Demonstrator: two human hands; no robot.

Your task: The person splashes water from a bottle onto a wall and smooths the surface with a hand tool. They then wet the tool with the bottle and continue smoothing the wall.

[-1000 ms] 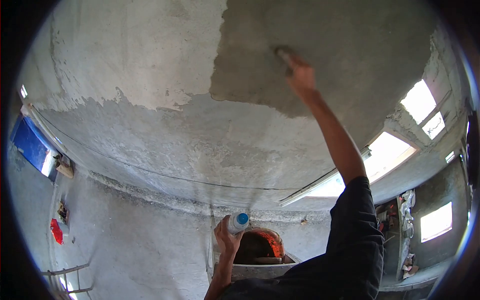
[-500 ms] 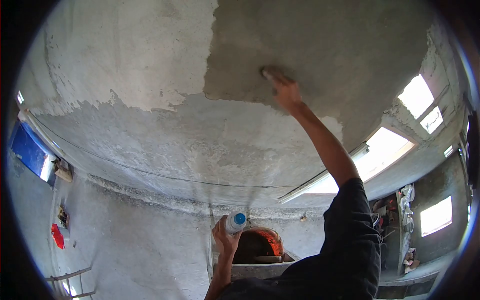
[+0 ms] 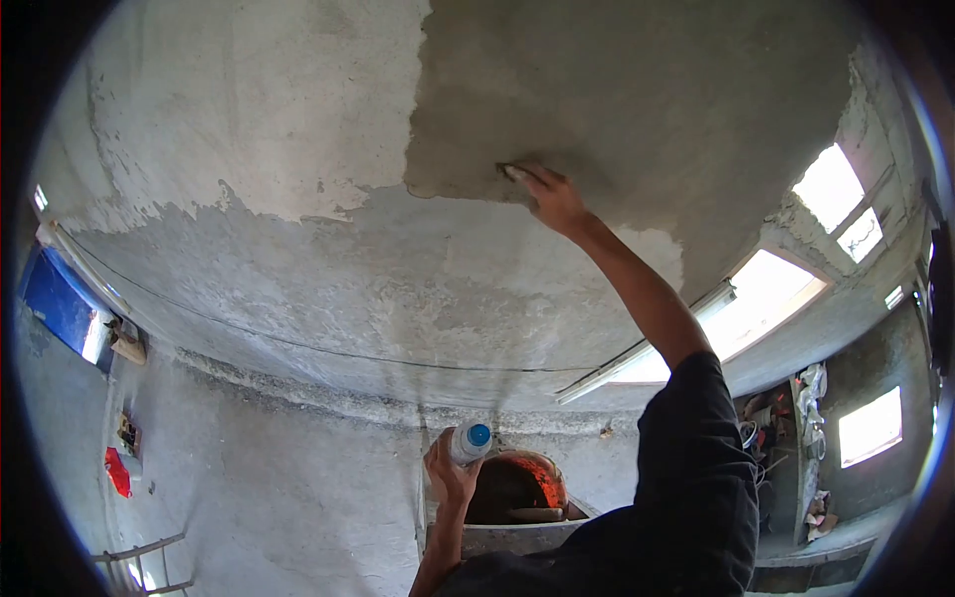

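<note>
Near the bottom centre, my left hand (image 3: 450,472) is wrapped round a clear plastic bottle (image 3: 465,445) with a blue cap (image 3: 479,435). My right hand (image 3: 553,197) reaches up to the dark, damp-looking plaster patch (image 3: 637,90), close to its lower edge. The fingers are closed round a small pale object with a dark edge (image 3: 512,171), pressed against the surface; its exact kind is too small to tell. Lighter, rougher plaster (image 3: 259,109) borders the dark patch on the left.
Below the left hand stands a round container (image 3: 517,488) with an orange-red inside. A thin cable (image 3: 328,350) crosses the plaster. A long pale tube (image 3: 607,378) lies beside a bright opening (image 3: 766,303). Cluttered shelves (image 3: 796,468) are at right, a ladder-like frame (image 3: 139,549) at lower left.
My right hand has moved down and slightly left across the dark patch with the small object. My left hand and the bottle have hardly moved.
</note>
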